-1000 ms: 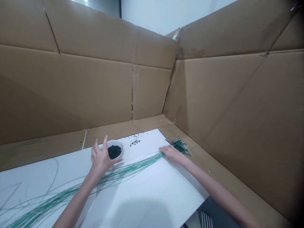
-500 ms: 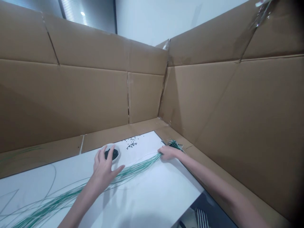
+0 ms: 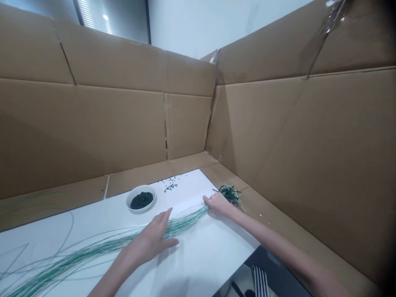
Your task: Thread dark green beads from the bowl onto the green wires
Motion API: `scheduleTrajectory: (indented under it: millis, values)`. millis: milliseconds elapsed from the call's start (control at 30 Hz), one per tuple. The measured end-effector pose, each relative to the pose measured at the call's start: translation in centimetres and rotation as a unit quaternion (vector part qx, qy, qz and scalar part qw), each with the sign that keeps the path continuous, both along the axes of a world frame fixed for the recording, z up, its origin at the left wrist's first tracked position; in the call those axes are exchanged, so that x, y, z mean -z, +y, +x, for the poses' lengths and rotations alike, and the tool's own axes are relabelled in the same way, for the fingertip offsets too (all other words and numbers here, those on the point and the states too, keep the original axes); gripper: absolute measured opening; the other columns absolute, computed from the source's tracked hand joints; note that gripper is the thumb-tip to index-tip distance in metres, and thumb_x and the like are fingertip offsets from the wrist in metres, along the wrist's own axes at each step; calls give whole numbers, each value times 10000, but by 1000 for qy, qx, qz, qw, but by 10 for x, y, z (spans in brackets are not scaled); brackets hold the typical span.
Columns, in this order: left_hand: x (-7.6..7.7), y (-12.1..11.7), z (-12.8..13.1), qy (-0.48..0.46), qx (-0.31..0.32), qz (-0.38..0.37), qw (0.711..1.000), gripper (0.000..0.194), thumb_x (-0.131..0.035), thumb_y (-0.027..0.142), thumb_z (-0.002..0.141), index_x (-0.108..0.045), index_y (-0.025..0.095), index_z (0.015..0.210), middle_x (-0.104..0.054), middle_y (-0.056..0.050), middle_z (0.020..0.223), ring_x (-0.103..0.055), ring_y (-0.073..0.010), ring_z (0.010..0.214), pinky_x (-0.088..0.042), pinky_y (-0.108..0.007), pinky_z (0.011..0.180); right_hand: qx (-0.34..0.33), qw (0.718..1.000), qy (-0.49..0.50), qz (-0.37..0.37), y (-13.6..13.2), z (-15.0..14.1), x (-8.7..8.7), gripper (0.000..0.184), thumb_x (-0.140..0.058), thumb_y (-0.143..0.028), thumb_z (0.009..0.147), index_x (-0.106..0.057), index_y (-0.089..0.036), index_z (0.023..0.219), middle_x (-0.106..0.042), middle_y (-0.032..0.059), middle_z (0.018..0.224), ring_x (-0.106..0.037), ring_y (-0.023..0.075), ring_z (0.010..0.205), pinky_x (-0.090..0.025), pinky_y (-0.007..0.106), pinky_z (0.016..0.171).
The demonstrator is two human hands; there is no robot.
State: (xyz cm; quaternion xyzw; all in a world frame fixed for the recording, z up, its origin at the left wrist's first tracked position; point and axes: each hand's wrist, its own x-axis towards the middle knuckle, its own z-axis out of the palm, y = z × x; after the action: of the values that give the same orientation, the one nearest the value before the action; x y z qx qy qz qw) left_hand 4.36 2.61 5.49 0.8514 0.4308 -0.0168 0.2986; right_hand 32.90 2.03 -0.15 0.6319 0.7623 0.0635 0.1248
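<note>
Shifting left hand (image 3: 150, 242) off white bowl (image 3: 141, 210) over green wires (image 3: 185, 225), fingers spread open; right hand (image 3: 218, 205) curling on wires, grip unclear.

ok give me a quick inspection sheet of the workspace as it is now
surface: white board lying on a cardboard floor
job's things: green strands run across the board; green tuft sits past the board's edge, on the cardboard
clutter: white bowl of dark beads; loose beads scattered on the board behind it
grips: left hand open over the strands; right hand on them by the tuft, grip unclear
cables: nothing seen
surroundings: cardboard walls on two sides; striped cloth below the board
</note>
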Motion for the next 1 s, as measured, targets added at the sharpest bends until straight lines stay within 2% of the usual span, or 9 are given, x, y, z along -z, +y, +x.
scheduleTrajectory:
  millis: [133,233,333,433,533,633,733,867,1000]
  values:
    - [22,5,66,-95,65,82,990,829,-586,377,711,-178,101,1378,-203,-139,1432,-205,-259,1311,-224,-339,1061,-42,999,1,20,3,-14,3,199,-421,-153,807,-548,-129,959,-640,111,718,-617,249,695,-343,258,558]
    - [38,13,101,-124,58,107,985,637,-536,254,744,-296,96,1313,-401,-169,1305,-388,-271,1199,-326,-349,982,-45,998,8,32,8,-19,-2,198,-422,-159,820,-547,-126,969,-645,113,743,-619,247,699,-339,256,549]
    - [46,22,114,-130,14,97,987,324,-402,221,825,-469,125,1127,-492,-139,1161,-539,-239,1009,-411,-313,841,-35,998,13,45,8,-23,-9,202,-430,-216,836,-562,-126,959,-645,114,746,-619,249,694,-334,253,545]
    - [47,25,114,-115,-6,92,989,320,-374,249,853,-426,111,1137,-500,-153,1133,-553,-251,976,-415,-312,788,-40,998,30,45,8,-24,-15,258,-455,-329,851,-587,-126,939,-641,120,734,-615,242,696,-330,245,555]
    - [42,27,111,-81,-23,84,993,382,-321,253,871,-316,83,1213,-547,-179,1068,-571,-277,926,-415,-326,708,-48,996,67,37,12,-18,-17,255,-501,-369,838,-625,-153,891,-640,99,720,-605,211,709,-332,230,592]
    - [31,30,108,-13,-1,82,997,290,-270,254,881,-465,94,1023,-595,-177,924,-584,-293,857,-395,-330,659,-66,991,116,30,23,-3,-16,194,-534,-318,830,-655,-167,842,-638,69,701,-583,174,739,-339,224,680]
    - [21,39,104,10,13,82,996,288,-257,249,876,-519,130,858,-596,-160,886,-580,-264,826,-375,-311,653,-79,973,217,-20,36,15,-14,211,-531,-309,836,-667,-154,789,-627,29,649,-556,120,695,-336,199,730]
    - [7,56,95,-44,19,-15,999,305,-290,347,855,-496,155,739,-566,-83,780,-530,-188,703,-352,-266,599,-33,941,315,-115,48,33,-21,314,-529,-355,804,-659,-105,665,-595,9,597,-502,82,587,-338,172,630]
    - [-16,73,79,-78,14,-136,988,387,-403,541,767,-435,161,705,-433,1,643,-372,-110,524,-289,-232,488,28,907,347,-237,56,40,-42,319,-599,-408,690,-655,-96,654,-607,7,654,-486,82,570,-320,179,554]
